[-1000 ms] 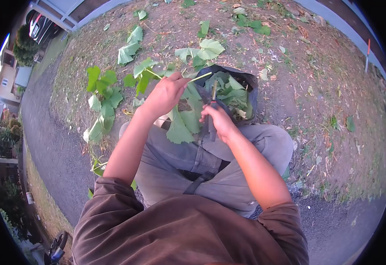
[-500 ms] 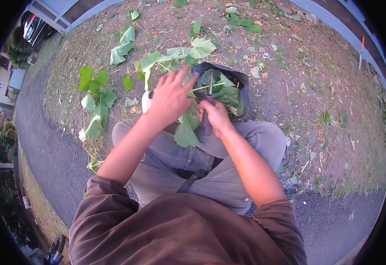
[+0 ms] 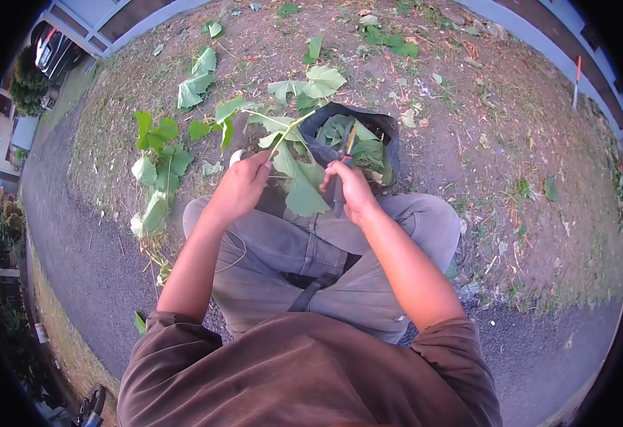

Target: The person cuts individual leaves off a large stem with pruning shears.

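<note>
Your left hand (image 3: pixel 244 186) pinches a thin, leafy green vine stem (image 3: pixel 288 131) between thumb and fingers; a broad green lobed leaf (image 3: pixel 303 188) hangs just right of that pinch. Your right hand (image 3: pixel 353 191) is closed around dark-handled pruning shears (image 3: pixel 338 196), blades pointing away from you. Just beyond that grip, an open black plastic bag (image 3: pixel 395 158) holds cut green leaves (image 3: pixel 370 152). Farther out, past both hands, pale green leaves (image 3: pixel 323 82) lie on brown, littered soil (image 3: pixel 454 135).
</note>
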{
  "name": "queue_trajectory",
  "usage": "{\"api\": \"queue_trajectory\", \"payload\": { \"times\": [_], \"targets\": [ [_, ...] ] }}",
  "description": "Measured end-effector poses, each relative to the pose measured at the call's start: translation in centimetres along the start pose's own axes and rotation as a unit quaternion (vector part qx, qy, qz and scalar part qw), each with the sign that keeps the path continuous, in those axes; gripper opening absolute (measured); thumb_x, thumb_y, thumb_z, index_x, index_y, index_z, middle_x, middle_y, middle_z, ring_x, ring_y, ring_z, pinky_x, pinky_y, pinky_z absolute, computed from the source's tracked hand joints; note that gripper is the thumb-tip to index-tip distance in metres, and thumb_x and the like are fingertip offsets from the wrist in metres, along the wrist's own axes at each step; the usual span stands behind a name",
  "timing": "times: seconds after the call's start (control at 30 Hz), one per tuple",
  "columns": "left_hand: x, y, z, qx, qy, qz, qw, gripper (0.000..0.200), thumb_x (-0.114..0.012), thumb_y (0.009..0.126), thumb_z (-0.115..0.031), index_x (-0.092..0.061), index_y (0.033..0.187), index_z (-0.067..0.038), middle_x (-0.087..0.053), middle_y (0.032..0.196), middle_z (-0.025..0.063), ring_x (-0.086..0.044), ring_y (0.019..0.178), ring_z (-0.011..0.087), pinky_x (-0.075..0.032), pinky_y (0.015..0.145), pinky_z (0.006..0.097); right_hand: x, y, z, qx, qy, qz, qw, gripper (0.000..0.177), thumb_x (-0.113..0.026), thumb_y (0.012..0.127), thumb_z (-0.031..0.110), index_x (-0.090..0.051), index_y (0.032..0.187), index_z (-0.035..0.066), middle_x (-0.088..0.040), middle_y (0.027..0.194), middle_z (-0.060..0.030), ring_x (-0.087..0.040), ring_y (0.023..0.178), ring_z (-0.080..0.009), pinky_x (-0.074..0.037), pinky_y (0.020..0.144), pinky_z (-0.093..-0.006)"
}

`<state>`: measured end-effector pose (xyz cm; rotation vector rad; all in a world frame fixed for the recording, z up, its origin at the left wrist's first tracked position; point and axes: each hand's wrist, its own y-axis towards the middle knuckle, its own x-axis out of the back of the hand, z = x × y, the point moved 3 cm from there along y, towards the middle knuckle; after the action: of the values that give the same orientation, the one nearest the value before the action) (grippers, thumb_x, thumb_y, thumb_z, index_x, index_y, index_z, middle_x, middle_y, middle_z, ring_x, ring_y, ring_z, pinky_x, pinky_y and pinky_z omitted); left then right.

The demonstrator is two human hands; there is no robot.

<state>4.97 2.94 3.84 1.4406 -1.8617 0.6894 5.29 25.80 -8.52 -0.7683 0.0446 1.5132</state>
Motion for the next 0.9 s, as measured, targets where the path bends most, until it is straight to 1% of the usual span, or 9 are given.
{"api": "queue_trajectory", "payload": {
  "times": [0.07,0.17,0.2,0.33,0.43,0.5,0.63,0.7,0.9],
  "targets": [
    [0.5,-0.1,-0.8,-0.019,-0.027,0.000,0.999,0.035,-0.056,0.108,-0.018,-0.068,0.135,0.001,-0.069,0.084,0.0281,-0.071,0.084,0.0443,-0.054,0.078,0.0475,-1.1,-0.6,0.2,0.050,-0.123,0.043,0.990,0.029,-0.065,0.097,0.031,-0.065,0.111,0.005,-0.069,0.093,-0.0037,-0.068,0.089,-0.0182,-0.052,0.090,-0.0362],
    [0.3,-0.1,-2.0,-0.024,-0.010,0.044,0.999,0.035,-0.055,0.107,-0.015,-0.067,0.136,0.001,-0.070,0.087,0.0286,-0.070,0.083,0.0450,-0.054,0.078,0.0464,-2.1,-1.2,0.3,0.075,-0.236,0.058,0.967,0.034,-0.067,0.094,0.028,-0.066,0.118,0.004,-0.072,0.099,-0.0045,-0.068,0.096,-0.0180,-0.051,0.093,-0.0339],
    [0.3,-0.2,-3.0,-0.038,0.000,0.073,0.997,0.036,-0.056,0.106,-0.012,-0.066,0.138,0.000,-0.071,0.089,0.0300,-0.071,0.084,0.0460,-0.055,0.078,0.0480,-2.0,-1.2,0.3,0.073,-0.216,0.052,0.972,0.036,-0.067,0.093,0.027,-0.066,0.121,0.004,-0.073,0.105,-0.0058,-0.068,0.100,-0.0181,-0.050,0.096,-0.0335],
    [-0.8,0.4,-2.8,-0.079,0.027,0.080,0.993,0.038,-0.056,0.108,-0.017,-0.065,0.143,-0.004,-0.072,0.090,0.0263,-0.073,0.087,0.0434,-0.054,0.078,0.0490,-1.5,-1.4,1.5,0.069,-0.197,0.036,0.977,0.035,-0.067,0.092,0.026,-0.066,0.120,0.004,-0.073,0.104,-0.0059,-0.067,0.099,-0.0179,-0.050,0.095,-0.0333],
    [-0.5,1.5,-3.5,-0.116,0.080,0.101,0.985,0.039,-0.056,0.109,-0.017,-0.065,0.145,-0.008,-0.072,0.091,0.0280,-0.071,0.089,0.0471,-0.055,0.080,0.0526,-1.1,-1.6,1.7,0.064,-0.179,0.031,0.981,0.031,-0.066,0.094,0.022,-0.065,0.119,0.004,-0.067,0.107,-0.0044,-0.063,0.101,-0.0165,-0.049,0.094,-0.0322],
    [-0.2,2.1,-3.9,-0.113,0.210,0.112,0.965,0.039,-0.055,0.109,-0.018,-0.064,0.147,-0.012,-0.072,0.092,0.0280,-0.071,0.092,0.0484,-0.056,0.082,0.0551,-0.6,-0.6,1.0,0.022,-0.124,0.058,0.990,0.027,-0.067,0.092,0.025,-0.066,0.110,0.005,-0.065,0.091,-0.0031,-0.064,0.085,-0.0164,-0.050,0.085,-0.0339],
    [-1.0,2.7,-5.4,-0.158,0.344,0.120,0.918,0.050,-0.059,0.099,-0.011,-0.062,0.149,-0.011,-0.073,0.084,0.0232,-0.075,0.082,0.0419,-0.060,0.072,0.0523,-0.3,0.0,0.4,0.013,-0.113,0.031,0.993,0.020,-0.066,0.094,0.023,-0.066,0.104,0.006,-0.064,0.086,-0.0034,-0.063,0.078,-0.0162,-0.052,0.076,-0.0349],
    [-2.2,2.8,-5.8,-0.180,0.347,0.118,0.913,0.053,-0.060,0.096,-0.010,-0.061,0.149,-0.010,-0.074,0.083,0.0220,-0.075,0.080,0.0406,-0.060,0.070,0.0513,-0.3,-0.2,0.0,-0.034,-0.002,0.039,0.999,0.017,-0.065,0.096,0.021,-0.066,0.101,0.005,-0.064,0.082,-0.0042,-0.063,0.070,-0.0172,-0.054,0.067,-0.0357],
    [-4.7,3.3,-5.7,-0.190,0.311,0.085,0.928,0.055,-0.060,0.094,-0.008,-0.059,0.149,-0.007,-0.074,0.081,0.0206,-0.076,0.078,0.0398,-0.060,0.069,0.0503,-0.2,-0.2,0.6,-0.005,0.069,0.004,0.998,0.014,-0.067,0.096,0.016,-0.067,0.094,0.002,-0.062,0.077,-0.0044,-0.062,0.063,-0.0176,-0.055,0.057,-0.0367]
  ]
}}
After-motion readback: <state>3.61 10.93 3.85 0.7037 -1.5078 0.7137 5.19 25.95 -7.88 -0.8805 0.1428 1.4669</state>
